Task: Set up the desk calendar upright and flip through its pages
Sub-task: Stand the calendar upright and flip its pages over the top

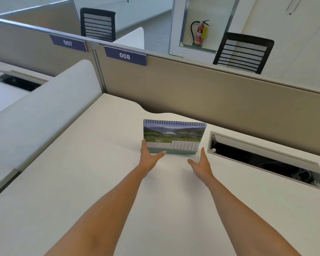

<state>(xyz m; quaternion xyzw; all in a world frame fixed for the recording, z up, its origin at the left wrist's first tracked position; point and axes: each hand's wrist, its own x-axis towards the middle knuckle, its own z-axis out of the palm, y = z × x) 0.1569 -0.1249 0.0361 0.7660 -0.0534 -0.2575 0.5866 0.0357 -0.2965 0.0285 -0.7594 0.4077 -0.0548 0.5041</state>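
The desk calendar (173, 138) already stands upright on the white bench (100, 182), near its far edge, with the spiral binding on top and the May page facing the person. The left hand (149, 157) is at the calendar's lower left corner, fingers (143, 145) extended and spread, thumb reaching along the base; whether it touches is hard to tell. The right hand (201, 164) hovers open just off the lower right corner, holding nothing. The setting-up step looks done, so flipping seems next: it would call for steadying the base with one hand while the other lifts the front page over the spiral. An open cable hatch (262, 159) lies just right of the calendar, and a beige partition (211, 100) rises close behind, leaving limited room for pages swinging over.
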